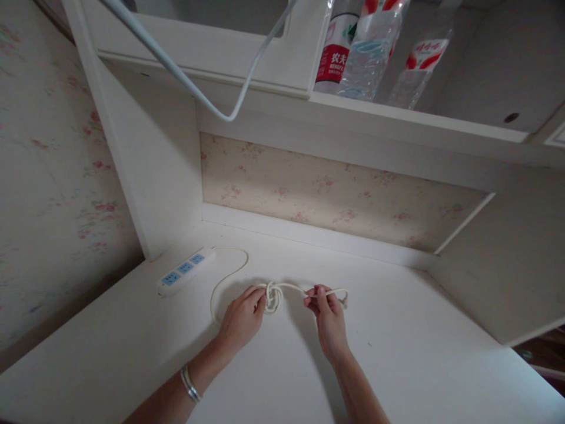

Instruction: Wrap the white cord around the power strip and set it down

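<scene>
A white power strip [186, 271] with blue sockets lies at the left of the white desk. Its cream cord [229, 274] curves across the desktop to my left hand [243, 312], whose fingers are closed on a small coiled, knotted bundle of that cord. From the bundle a length of cord runs right to my right hand [327, 318]. There thumb and fingers pinch it, and the end part loops past the fingertips, where a small plug-like piece [344, 301] shows, too small to make out clearly. A silver bangle circles my left wrist.
Above the desk [282, 377] hangs a white shelf unit [212, 65] with several plastic water bottles [366, 56]. A pale bent tube or cable [176, 70] hangs in front of it. Side panels and a flowered wall [318, 182] bound the desk.
</scene>
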A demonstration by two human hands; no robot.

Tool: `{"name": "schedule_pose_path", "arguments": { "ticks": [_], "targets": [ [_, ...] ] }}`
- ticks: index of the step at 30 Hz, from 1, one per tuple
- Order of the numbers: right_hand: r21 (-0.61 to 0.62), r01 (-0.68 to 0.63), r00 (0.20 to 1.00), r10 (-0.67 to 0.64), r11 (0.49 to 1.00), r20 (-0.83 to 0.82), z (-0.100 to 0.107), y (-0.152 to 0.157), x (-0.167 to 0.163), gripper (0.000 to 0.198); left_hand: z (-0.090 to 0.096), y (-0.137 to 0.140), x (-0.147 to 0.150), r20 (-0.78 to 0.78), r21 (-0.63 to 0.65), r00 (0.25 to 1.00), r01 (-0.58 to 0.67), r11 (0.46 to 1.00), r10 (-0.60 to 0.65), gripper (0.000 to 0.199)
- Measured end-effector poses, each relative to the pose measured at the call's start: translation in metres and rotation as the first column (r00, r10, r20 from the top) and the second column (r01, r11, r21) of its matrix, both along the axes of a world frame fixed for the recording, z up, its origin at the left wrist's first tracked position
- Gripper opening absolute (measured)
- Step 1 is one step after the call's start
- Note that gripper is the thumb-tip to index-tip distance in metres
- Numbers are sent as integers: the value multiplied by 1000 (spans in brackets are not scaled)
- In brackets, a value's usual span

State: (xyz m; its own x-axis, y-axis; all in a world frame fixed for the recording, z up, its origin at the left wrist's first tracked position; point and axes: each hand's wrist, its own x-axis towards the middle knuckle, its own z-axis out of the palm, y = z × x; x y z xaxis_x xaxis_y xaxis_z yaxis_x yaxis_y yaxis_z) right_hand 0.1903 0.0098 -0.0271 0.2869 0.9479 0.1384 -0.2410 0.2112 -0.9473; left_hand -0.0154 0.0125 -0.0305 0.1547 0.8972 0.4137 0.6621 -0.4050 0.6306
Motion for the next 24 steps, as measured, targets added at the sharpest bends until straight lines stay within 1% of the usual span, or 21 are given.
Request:
{"name": "schedule_pose_path", "arguments": {
  "ticks": [9,19,22,24],
  "targets": [
    [-13,8,1000,-8,1000,-8,0,0,0,30,1,0,0,2,-6,1000,0,1000,0,24],
    [-11,-23,1000,23,1000,8,-4,0,-3,30,5,-2,0,13,-13,1000,-13,1000,13,21],
    [-14,-50,999,50,999,-17,-5,0,-5,30,5,-2,0,41,-13,999,-27,1000,27,22],
    [-31,-74,995,71,997,-68,-5,-1,-6,30,4,0,0,93,-23,995,-22,999,24,25]
  ]
}}
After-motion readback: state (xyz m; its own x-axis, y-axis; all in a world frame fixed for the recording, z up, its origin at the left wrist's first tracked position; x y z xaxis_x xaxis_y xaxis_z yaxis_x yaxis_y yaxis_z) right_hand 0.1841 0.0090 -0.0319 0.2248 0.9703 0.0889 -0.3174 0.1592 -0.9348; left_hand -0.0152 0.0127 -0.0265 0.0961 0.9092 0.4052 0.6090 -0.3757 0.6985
